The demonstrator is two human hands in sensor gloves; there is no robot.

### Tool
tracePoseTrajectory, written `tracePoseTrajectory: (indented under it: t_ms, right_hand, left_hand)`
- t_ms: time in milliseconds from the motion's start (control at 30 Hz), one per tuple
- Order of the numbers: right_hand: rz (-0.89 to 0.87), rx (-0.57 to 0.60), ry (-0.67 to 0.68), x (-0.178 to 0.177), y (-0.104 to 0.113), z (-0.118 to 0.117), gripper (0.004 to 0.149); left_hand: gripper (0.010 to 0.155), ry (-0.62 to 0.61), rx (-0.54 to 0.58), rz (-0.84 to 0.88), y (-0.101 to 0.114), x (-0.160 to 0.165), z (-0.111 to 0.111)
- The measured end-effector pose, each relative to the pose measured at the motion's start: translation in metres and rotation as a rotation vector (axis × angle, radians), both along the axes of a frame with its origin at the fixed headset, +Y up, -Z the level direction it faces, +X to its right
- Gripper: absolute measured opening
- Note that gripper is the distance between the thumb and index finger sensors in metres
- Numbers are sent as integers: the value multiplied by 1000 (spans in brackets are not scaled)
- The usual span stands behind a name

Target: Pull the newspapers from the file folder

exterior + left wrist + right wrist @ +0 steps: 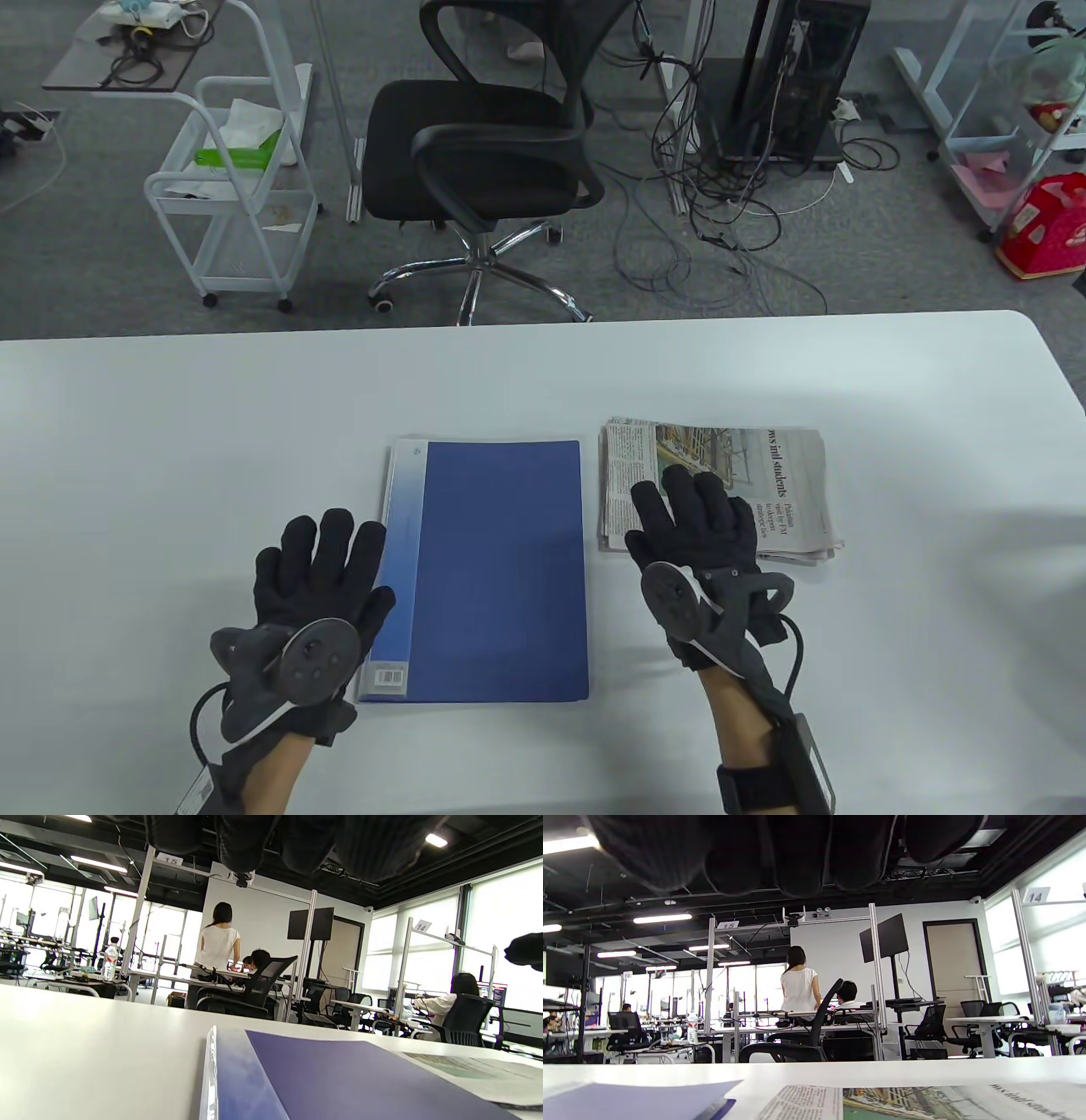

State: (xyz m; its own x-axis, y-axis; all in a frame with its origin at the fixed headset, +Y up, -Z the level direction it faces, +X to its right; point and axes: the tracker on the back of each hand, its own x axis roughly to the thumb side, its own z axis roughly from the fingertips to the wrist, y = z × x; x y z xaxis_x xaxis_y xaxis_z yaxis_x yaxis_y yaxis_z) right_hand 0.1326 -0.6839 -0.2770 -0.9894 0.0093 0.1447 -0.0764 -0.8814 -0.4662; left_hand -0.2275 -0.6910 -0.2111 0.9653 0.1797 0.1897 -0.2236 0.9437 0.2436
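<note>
We see the folded newspapers (721, 488) lying outside the closed blue file folder (496, 569), just right of it; our right hand (700, 531) lies flat, fingers spread, over them, our left hand (318, 577) open at the folder's left edge

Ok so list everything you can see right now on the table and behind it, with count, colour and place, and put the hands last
Blue plastic file folder: one, blue, closed, flat at the table's middle.
Folded newspaper stack: one, grey-white newsprint with a colour photo, right of the folder, apart from it.
White table: one, white, across the near half of the view.
Black mesh office chair: one, black, on the floor beyond the table.
White wire trolley: one, white, far left on the floor.
Black computer tower: one, black, far right of centre, cables around it.
Red box: one, red, far right edge.
Left hand: black glove, fingers spread, at the folder's left edge.
Right hand: black glove, over the newspaper's near left corner.
</note>
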Motion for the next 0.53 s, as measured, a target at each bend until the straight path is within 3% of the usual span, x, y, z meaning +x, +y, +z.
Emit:
tracePoseTrajectory:
  t_ms: [233, 533]
  right_hand:
    - [35, -24, -15, -2, -4, -3, 56]
    - [44, -49, -10, -5, -8, -4, 56]
  left_hand:
    - [68, -10, -109, -7, -16, 1, -10]
    - [68, -13, -154, -22, -25, 2, -15]
